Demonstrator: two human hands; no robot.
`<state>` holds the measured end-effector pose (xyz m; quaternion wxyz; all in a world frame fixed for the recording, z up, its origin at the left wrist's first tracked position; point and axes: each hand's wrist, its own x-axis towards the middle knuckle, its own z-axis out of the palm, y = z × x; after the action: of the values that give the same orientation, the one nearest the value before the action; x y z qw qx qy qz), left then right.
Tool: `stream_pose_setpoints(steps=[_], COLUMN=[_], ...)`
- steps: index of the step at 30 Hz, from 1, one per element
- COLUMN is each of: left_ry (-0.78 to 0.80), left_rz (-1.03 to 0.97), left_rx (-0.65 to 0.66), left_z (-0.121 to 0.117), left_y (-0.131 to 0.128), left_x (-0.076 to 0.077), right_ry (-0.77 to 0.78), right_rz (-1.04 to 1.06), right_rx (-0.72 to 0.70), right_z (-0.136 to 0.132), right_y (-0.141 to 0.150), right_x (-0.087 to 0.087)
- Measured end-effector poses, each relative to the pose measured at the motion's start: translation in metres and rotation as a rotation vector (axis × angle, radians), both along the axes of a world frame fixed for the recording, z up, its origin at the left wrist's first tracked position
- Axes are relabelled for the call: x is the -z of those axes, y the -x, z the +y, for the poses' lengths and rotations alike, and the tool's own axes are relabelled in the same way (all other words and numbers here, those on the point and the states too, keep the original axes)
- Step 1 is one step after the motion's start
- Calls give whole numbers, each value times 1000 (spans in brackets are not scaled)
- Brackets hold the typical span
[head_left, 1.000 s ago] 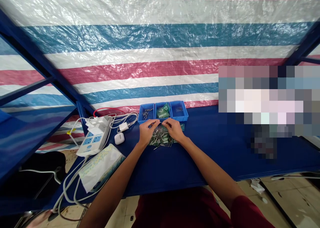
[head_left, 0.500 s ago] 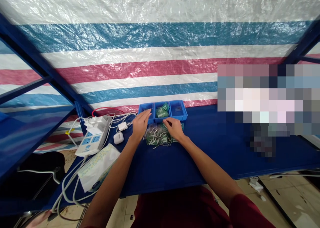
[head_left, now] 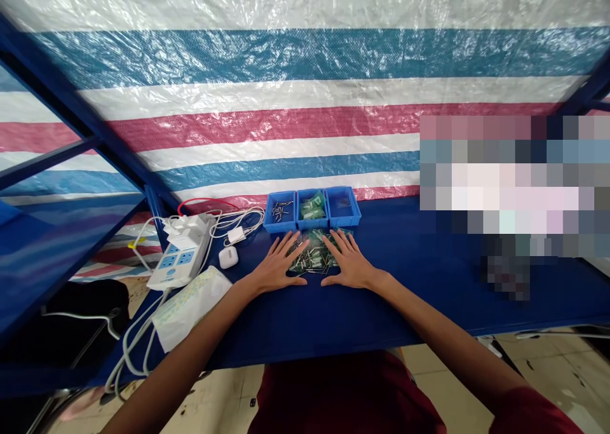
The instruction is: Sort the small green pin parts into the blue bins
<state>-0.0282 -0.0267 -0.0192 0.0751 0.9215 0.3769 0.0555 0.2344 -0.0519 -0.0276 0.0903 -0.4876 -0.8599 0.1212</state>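
Observation:
A mixed pile of small metal pins and green packets lies on the blue table. My left hand rests at the pile's left side with its fingers spread. On the right side, my right hand is also spread, its fingertips over the pile's edge. Neither hand grips anything. Just behind the pile stand three joined blue bins: the left bin has loose metal pins in it, the middle bin has green packets, and the right bin holds a few small clear pieces I cannot make out.
To the left are a white power strip with plugs and cables, a white charger, a white earbud case and a tissue pack. A striped plastic sheet hangs behind. The area at the right is blurred out.
My left hand has come back from over the left bin to the pile. My right hand has opened from a pinch and spread beside the pile. The view has tilted slightly down.

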Motion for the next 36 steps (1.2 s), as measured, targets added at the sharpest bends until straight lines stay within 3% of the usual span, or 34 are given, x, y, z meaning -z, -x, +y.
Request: stream_pose_setpoints(steps=[4,13,22,36], left_ry=[-12,-11,-45,-31], left_rz=[8,21,-21,-101], left_rx=[-38,-63,-146,-66], left_z=[10,16,13,13], left_y=[-4,-15,-19,-13], left_x=[8,10,12,11], right_ry=[-32,-39,-71,-179], right_rz=[-35,-49,-44,23], right_rx=[34,52,126,75], right_z=[4,18,16,12], right_y=[5,13,18,14], right_x=[7,6,8,10])
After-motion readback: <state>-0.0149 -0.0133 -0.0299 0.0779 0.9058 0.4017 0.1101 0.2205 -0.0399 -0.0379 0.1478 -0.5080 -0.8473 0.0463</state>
